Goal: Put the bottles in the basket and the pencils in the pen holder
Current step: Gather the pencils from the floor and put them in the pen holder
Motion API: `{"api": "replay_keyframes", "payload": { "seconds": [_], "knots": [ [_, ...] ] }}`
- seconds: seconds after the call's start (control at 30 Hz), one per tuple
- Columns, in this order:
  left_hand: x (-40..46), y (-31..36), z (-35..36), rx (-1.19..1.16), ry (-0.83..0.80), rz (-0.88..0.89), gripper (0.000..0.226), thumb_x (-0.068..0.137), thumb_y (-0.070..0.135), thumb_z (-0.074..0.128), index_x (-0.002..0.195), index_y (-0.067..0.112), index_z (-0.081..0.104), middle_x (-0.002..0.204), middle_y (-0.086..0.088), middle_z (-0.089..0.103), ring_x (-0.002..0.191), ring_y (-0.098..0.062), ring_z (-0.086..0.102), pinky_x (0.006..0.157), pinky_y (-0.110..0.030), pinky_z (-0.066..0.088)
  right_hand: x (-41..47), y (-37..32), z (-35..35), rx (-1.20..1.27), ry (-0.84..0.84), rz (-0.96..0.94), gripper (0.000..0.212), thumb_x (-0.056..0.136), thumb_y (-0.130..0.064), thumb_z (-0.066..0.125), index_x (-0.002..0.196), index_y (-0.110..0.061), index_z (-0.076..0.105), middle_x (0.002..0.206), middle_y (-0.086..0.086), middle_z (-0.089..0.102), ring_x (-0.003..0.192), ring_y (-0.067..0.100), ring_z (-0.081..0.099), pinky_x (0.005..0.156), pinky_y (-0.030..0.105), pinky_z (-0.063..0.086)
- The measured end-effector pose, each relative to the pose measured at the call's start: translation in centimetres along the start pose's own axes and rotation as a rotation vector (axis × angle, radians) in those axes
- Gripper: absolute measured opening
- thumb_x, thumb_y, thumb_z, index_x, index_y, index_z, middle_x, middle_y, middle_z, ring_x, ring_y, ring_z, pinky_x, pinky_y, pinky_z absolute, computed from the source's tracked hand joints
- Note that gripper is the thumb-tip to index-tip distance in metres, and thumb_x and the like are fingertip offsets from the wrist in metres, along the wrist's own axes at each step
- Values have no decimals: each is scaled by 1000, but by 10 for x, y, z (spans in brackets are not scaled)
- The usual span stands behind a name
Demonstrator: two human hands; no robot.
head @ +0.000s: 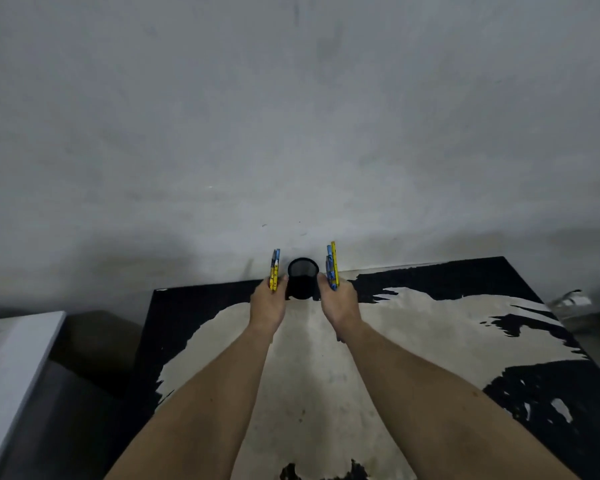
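The left hand (268,303) is gripping a small bundle of pencils (274,270), yellow and blue, with the tips pointing up and away from the person. The right hand (338,301) is gripping a second bundle (333,266) in the same upright attitude; at least one yellow and two blue shafts are showing there. Both hands are closed around their loads, and both are flanking the pen holder (303,278), a black mesh cup that is standing upright at the far edge of the table (430,327), close to the grey wall (291,116). The fingertips appear to be touching or nearly touching the cup's sides; actual contact cannot be confirmed.

Neither bundle is yet over the cup's mouth. No bottles and no basket are appearing in view, so their state cannot be reported.

Probable faults from this position:
- The cup is light and is sitting near the table edge; a sideways push from either hand is likely to tip it or slide it against the wall.
- Both bundles entering together are likely to jam at the rim.
- A loose grip is likely to let one pencil slip outside the cup.
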State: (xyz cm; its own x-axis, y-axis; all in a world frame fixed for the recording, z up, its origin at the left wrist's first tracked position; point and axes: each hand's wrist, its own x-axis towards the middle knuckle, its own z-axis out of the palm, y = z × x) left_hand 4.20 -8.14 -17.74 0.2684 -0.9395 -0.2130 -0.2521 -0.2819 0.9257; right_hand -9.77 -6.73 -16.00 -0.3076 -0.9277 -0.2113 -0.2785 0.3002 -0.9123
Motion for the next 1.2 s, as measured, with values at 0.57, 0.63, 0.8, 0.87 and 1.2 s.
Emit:
{"api": "replay_keyframes", "payload": {
  "seconds": [0.57, 0.63, 0.8, 0.87, 1.2],
  "knots": [
    [128, -51, 82, -25, 170, -265, 23, 93, 31, 64, 88, 9, 71, 71, -6, 65, 67, -22, 59, 65, -30, 45, 169, -6, 78, 1, -66, -271, 43, 102, -33, 58, 62, -23, 43, 56, -4, 39, 47, 8, 31, 47, 19, 32],
    [134, -57, 87, -37, 172, -278, 18, 92, 29, 65, 89, 12, 71, 75, -5, 67, 71, -21, 61, 67, -28, 46, 178, 0, 87, 18, -73, -287, 39, 101, -33, 59, 65, -22, 47, 55, -5, 39, 45, 8, 32, 49, 20, 34],
    [141, -68, 92, -88, 163, -288, 15, 91, 24, 66, 93, 9, 72, 82, -7, 71, 76, -23, 65, 65, -31, 49, 193, 20, 107, 6, -80, -317, 27, 101, -35, 59, 79, -20, 58, 54, -8, 42, 43, 6, 38, 52, 22, 39],
    [142, -72, 92, -105, 155, -283, 13, 92, 22, 65, 94, 11, 71, 84, -6, 71, 79, -24, 67, 71, -35, 53, 198, 29, 115, -6, -70, -328, 26, 101, -35, 60, 83, -16, 61, 54, -8, 44, 44, 6, 39, 51, 22, 39],
    [146, -79, 91, -145, 108, -272, 9, 92, 21, 65, 89, 15, 72, 82, -5, 74, 79, -21, 72, 79, -44, 60, 202, 57, 130, 7, -34, -293, 32, 101, -33, 59, 78, -11, 53, 59, -4, 45, 54, 15, 44, 53, 26, 38]
  ]
}}
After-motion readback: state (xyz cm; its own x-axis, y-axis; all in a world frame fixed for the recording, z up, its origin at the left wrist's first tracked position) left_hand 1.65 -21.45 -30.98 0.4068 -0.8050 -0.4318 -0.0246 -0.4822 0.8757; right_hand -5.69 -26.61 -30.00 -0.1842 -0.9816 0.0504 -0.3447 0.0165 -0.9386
